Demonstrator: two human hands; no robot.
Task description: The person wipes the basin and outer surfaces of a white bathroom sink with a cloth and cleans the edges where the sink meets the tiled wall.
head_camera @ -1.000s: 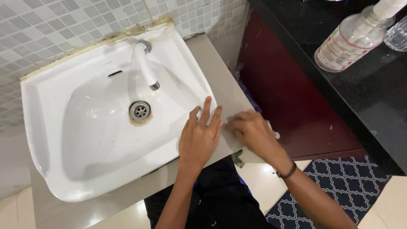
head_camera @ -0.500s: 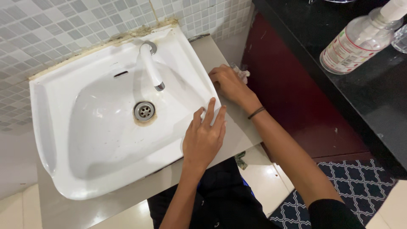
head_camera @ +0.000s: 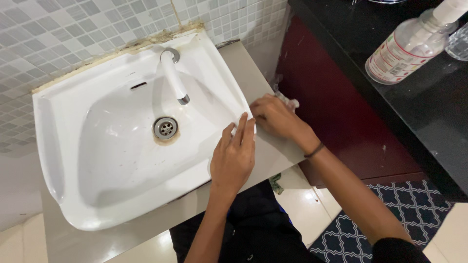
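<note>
Head camera view, looking down at a white ceramic wall-mounted washbasin set against a wall of small pale mosaic tiles. The left hand lies flat on the basin's right rim, fingers straight and close together, holding nothing. The right hand is just beside it at the rim's right edge, on the beige ledge that runs along the basin; its fingers are curled over a small crumpled whitish cloth, only a bit of which shows past the knuckles. The basin looks mostly clean and dry, but brown staining rings the round metal drain, and dark grime lines the seam where basin meets tile, so wiping seems to have some way left. A white curved tap arches over the bowl. Room to the right is tight: a dark red cabinet side stands close against the ledge, topped by a black counter bearing a clear plastic pump bottle. The bowl itself is open.
</note>
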